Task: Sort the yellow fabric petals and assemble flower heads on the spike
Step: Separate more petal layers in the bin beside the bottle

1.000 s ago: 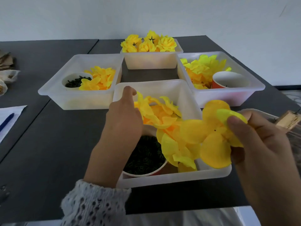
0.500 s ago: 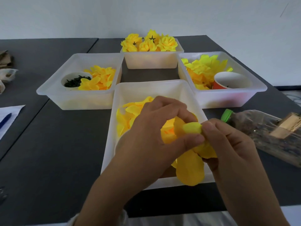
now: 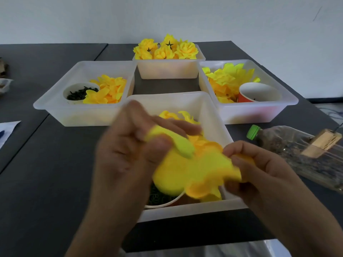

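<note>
Presently a cluster of yellow fabric petals (image 3: 194,171) is held above the near tray (image 3: 209,112), between the two hands. The left hand (image 3: 130,154) is curled round the cluster's left side, one petal folded over its thumb; the right hand (image 3: 259,167) pinches the right edge. Both are motion-blurred, so finer finger detail cannot be read. No spike is identifiable; a wooden block (image 3: 321,145) is seen against a plastic bottle (image 3: 297,154) with a green cap lying at the right of the tabletop (image 3: 46,173), but whether it carries a spike cannot be told. Progress is judged partial: finished flower heads (image 3: 167,49) are piled in the far tray (image 3: 167,71), so several assemblies appear done, while loose stock remains in three trays and the piece in hand is not yet mounted. Within the near tray, more loose petals (image 3: 174,115) are seen behind the hands, and a paper cup (image 3: 163,203) of small dark green pieces sits at its front. In the left tray (image 3: 55,106), a white cup (image 3: 79,91) of dark pieces stands beside a heap of orange-yellow petals (image 3: 107,89). In the right tray (image 3: 278,108), paler lemon petals (image 3: 226,78) are heaped next to an orange cup (image 3: 259,93) whose contents are barely visible. At the left edge a sheet of paper (image 3: 7,130) is noted, well apart from the trays.
</note>
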{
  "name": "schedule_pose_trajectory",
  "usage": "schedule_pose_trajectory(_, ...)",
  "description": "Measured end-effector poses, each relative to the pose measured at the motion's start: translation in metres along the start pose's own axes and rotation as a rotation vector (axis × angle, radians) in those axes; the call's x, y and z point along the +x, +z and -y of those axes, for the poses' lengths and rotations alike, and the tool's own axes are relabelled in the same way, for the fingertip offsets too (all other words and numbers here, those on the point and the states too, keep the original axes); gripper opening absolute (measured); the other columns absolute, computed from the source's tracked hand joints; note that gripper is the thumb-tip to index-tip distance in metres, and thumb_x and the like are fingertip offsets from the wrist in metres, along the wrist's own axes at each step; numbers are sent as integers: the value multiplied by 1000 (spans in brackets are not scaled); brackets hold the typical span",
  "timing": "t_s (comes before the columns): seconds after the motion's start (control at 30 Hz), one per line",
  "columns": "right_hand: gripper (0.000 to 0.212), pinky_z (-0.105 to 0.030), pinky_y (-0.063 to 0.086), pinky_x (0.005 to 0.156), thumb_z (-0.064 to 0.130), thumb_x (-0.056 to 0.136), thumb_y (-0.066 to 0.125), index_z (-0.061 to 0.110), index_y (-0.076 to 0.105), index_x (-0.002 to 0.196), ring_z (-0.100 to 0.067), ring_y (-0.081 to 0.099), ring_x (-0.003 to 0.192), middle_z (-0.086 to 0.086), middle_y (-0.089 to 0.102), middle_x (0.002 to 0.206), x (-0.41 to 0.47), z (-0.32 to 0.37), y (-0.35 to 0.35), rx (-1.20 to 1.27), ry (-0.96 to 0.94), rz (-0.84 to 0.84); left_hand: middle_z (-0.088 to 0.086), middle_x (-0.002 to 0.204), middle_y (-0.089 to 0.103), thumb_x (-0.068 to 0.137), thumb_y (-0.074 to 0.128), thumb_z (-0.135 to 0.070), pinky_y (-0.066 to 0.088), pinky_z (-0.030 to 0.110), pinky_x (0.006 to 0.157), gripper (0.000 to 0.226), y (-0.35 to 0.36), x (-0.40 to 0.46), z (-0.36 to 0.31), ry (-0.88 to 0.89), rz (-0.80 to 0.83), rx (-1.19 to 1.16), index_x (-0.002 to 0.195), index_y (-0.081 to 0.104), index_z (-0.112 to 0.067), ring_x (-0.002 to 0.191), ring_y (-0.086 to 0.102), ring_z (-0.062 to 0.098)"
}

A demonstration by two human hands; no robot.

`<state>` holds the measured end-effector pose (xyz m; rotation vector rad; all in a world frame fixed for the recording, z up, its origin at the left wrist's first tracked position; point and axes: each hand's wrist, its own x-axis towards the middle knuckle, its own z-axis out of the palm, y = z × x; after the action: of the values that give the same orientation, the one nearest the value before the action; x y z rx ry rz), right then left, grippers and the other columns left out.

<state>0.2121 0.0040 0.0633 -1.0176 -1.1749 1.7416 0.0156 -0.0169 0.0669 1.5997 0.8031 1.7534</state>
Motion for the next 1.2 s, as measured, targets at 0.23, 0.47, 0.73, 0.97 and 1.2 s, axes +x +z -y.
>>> schedule_pose_trajectory(0.23, 21, -37, 54, 56, 33, 70, 60, 28, 68, 88, -22, 65, 70, -1, 64, 87, -1, -4, -24, -155, -157, -126, 0, 64, 67, 88, 58, -49, 47, 33, 41, 17, -40, 16, -6, -145, -298, 658, 86, 51, -33, 48, 59, 19)
schedule_pose_trajectory(0.47, 31, -28, 57, 60, 20, 71, 58, 17, 62, 101, -24, 71, 77, -10, 73, 90, 0, -10, -9, -28, -148, -85, -8, 93, 63, 95, 57, -33, 40, 22, 67, 29, -12, 41, 25, -358, -146, 876, 123, 51, -29, 83, 56, 3)
schedule_pose_trajectory(0.73, 31, -26, 56, 54, 11, 70, 59, 12, 56, 101, -21, 70, 68, -10, 70, 78, -3, -7, -12, 135, -226, -177, -19, 133, 52, 95, 49, -33, 39, 24, 103, 33, -9, 30, 12, -167, -103, 574, 128, 52, -33, 128, 42, -6)
schedule_pose_trajectory(0.97, 38, -31, 57, 58, 28, 60, 81, 18, 58, 88, -25, 70, 74, -9, 68, 83, -6, 1, -10, 150, -308, -140, -17, 106, 67, 90, 44, -45, 52, 21, 81, 27, -9, -1, -17, -194, -86, 425, 107, 64, -37, 104, 63, 6)
schedule_pose_trajectory(1.2, 57, -33, 57, 63, 41, 47, 91, 23, 60, 92, -26, 70, 77, -11, 69, 84, -10, -12, 26, 111, -279, -40, -31, 111, 54, 64, 68, -58, 59, 24, 69, 61, 13, -24, -13, -566, 31, 379, 119, 41, -64, 94, 67, 5)
